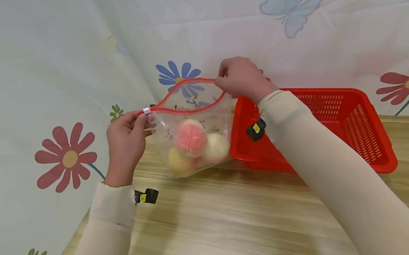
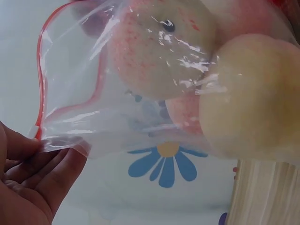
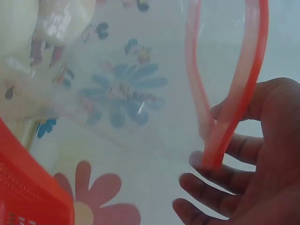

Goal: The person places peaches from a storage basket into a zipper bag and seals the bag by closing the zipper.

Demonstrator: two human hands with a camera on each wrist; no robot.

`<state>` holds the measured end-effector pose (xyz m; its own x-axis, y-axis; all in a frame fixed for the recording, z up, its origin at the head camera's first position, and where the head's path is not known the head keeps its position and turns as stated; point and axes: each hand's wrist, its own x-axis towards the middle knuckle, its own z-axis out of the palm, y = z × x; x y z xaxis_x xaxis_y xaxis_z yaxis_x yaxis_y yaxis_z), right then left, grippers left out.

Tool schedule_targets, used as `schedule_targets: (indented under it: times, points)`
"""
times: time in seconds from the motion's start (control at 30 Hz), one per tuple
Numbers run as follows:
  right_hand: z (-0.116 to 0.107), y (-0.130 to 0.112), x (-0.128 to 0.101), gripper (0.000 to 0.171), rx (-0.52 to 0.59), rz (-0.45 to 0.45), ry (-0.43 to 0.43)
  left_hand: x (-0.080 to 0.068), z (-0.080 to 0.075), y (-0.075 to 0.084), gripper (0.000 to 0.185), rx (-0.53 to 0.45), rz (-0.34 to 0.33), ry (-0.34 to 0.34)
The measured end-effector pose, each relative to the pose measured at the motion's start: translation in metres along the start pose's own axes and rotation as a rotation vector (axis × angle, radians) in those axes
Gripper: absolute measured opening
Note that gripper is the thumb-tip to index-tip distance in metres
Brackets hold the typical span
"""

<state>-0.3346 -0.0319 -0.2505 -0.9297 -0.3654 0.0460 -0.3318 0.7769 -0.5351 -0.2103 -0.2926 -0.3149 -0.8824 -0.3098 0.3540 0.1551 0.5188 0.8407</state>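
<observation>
— Hanging above the near-left corner of the red basket (image 1: 356,128), is the bag free of the worktop (image 1: 223,233)?

— The clear zip bag (image 1: 192,125) is held up just left of the basket, its right side close against the basket's left wall; its bottom sits at or just over the wood, and I cannot tell if it touches. In front of the basket lies bare worktop; behind it hangs a flowered cloth (image 1: 16,87).

— How is it held?

— The left hand (image 1: 125,143) pinches the corner farthest from the basket, thumb and fingers (image 2: 56,178) clamped on the film beside the white slider (image 1: 146,110). The right hand (image 1: 241,80) pinches the red zip strip (image 3: 229,117) at the corner above the basket's rim, fingertips closed on it. Between the hands the two red edges bow apart, so the mouth gapes.

— Materials?

— Thin glossy plastic, creased, with small cartoon prints. The basket is rigid plastic with perforated walls; the worktop is pale wood grain.

— And inside?

— Round balls: a fuzzy pink-and-white ball (image 1: 191,138) on top, a cream ball (image 1: 216,147) on the basket side, a yellowish ball (image 1: 178,161) on the far side.
</observation>
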Motion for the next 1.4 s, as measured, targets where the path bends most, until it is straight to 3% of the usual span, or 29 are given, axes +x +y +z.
schedule_targets:
  times: [0.13,0.3,0.47,0.57,0.9,1.4]
  points:
    - [0.003,-0.014,-0.005,0.035,-0.025,-0.086,0.027,-0.001,0.003,0.006,0.033,0.036,-0.008,0.008]
    - [0.011,-0.039,-0.01,0.034,-0.03,-0.258,0.059,-0.002,0.005,0.012,0.034,0.06,-0.029,0.003]
    - [0.019,-0.061,-0.017,0.031,-0.058,-0.422,0.05,-0.003,0.006,0.014,0.034,0.055,-0.045,-0.014]
    - [0.023,-0.071,-0.021,0.032,-0.086,-0.472,0.027,-0.003,0.007,0.015,0.034,0.06,-0.038,-0.023]
    - [0.035,-0.089,-0.022,0.035,-0.15,-0.533,-0.092,-0.007,0.013,0.018,0.032,0.073,0.011,-0.026]
    - [0.047,-0.098,-0.018,0.024,-0.217,-0.549,-0.118,-0.011,0.016,0.021,0.032,0.078,0.047,-0.038]
